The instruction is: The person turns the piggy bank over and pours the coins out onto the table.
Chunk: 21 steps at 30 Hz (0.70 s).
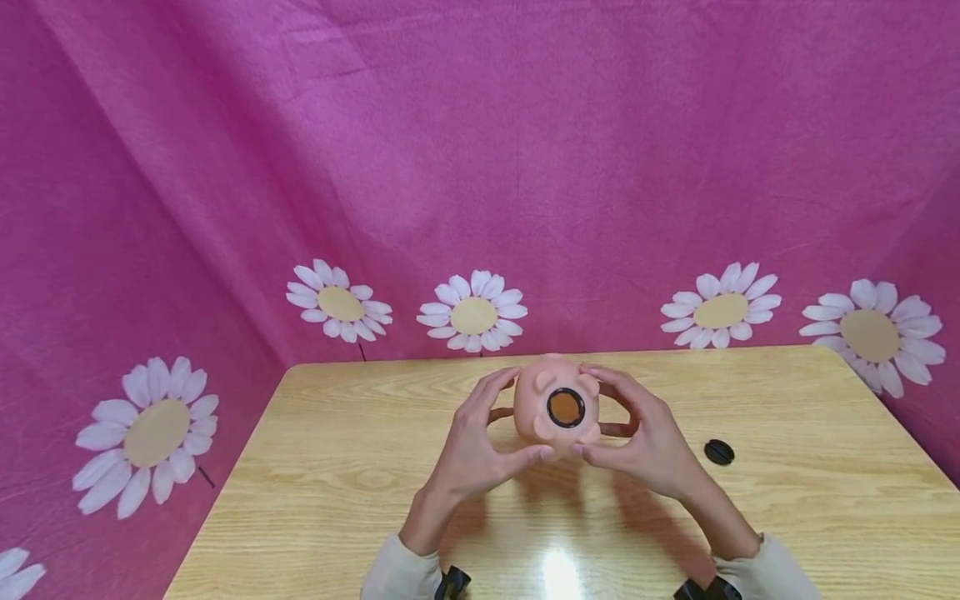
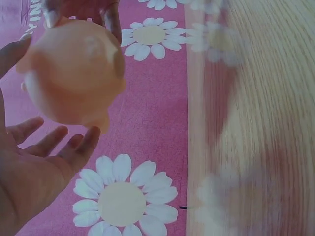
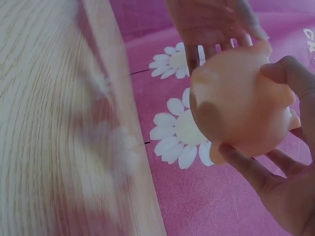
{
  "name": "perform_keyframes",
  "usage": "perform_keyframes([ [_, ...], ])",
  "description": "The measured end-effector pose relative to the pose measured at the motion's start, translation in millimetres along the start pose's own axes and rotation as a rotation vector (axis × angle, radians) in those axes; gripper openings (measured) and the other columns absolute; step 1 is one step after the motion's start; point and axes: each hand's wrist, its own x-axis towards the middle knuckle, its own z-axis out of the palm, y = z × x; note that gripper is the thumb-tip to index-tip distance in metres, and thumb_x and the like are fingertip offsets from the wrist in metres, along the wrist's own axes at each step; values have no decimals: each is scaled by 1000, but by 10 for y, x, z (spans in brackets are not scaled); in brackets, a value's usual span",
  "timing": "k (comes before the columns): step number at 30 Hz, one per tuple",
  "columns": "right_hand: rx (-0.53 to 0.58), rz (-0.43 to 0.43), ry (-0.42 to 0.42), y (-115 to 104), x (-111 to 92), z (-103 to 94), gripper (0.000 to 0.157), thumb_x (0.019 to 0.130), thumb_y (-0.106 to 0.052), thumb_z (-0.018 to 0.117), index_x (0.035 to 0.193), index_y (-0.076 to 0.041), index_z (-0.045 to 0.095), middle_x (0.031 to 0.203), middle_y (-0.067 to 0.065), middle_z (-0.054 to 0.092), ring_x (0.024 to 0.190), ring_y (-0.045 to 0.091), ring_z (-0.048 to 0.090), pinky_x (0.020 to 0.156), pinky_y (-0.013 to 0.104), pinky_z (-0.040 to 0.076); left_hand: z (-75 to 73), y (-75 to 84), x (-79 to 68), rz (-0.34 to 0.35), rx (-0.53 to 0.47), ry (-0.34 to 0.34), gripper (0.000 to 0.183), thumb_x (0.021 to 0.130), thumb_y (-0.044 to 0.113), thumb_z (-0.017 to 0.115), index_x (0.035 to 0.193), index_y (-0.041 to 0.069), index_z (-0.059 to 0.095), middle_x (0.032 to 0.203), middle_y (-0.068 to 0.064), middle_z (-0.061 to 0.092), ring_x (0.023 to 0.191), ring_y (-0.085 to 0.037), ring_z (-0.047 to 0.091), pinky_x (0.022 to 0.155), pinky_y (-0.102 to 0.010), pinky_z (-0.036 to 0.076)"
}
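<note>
A round pink piggy bank (image 1: 529, 408) is held up over the table between both hands, its underside with stubby feet turned towards the head camera. A black-rimmed round opening (image 1: 566, 407) sits in the middle of that underside; its inside looks orange-brown. My left hand (image 1: 474, 442) grips the left side, thumb at the lower edge and fingers curved behind. On the opposite side my right hand (image 1: 654, 440) holds it likewise, the two thumbs close together. Both wrist views show the smooth body of the piggy bank (image 2: 74, 73) between the fingers. A black round plug (image 1: 719, 452) lies on the table, right of the right hand.
The light wooden table (image 1: 337, 467) ends at a straight back edge. Behind and to the sides hangs a magenta cloth (image 1: 525, 167) printed with white daisies. Black straps (image 1: 452, 583) show at both wrists, by the light sleeves. A bright glare lies on the tabletop near the front.
</note>
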Motion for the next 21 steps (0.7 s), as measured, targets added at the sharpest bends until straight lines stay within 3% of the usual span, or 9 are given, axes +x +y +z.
perform_keyframes([
  [6, -115, -49, 49, -30, 3, -5, 95, 71, 3, 96, 154, -18, 56, 158, 6, 55, 142, -2, 50, 88, 28, 66, -9, -5, 8, -25, -55, 24, 78, 93, 19, 84, 160, 11, 47, 159, -16, 52, 144, -41, 54, 103, -48, 63],
  [11, -111, -100, 53, -73, 11, -10, 96, 68, 8, 95, 153, -16, 57, 160, 7, 53, 144, 1, 51, 89, 29, 66, -8, -6, 9, -56, -108, 26, 70, 98, 19, 78, 160, 11, 47, 159, -12, 52, 143, -36, 57, 102, -41, 64],
  [21, -198, -288, 68, -108, 12, 12, 88, 63, 3, 96, 145, -8, 64, 158, 17, 55, 143, 7, 55, 97, 22, 62, 14, -11, 0, -180, -230, -3, 69, 101, 26, 73, 163, 15, 44, 164, -5, 49, 143, -32, 57, 99, -32, 64],
])
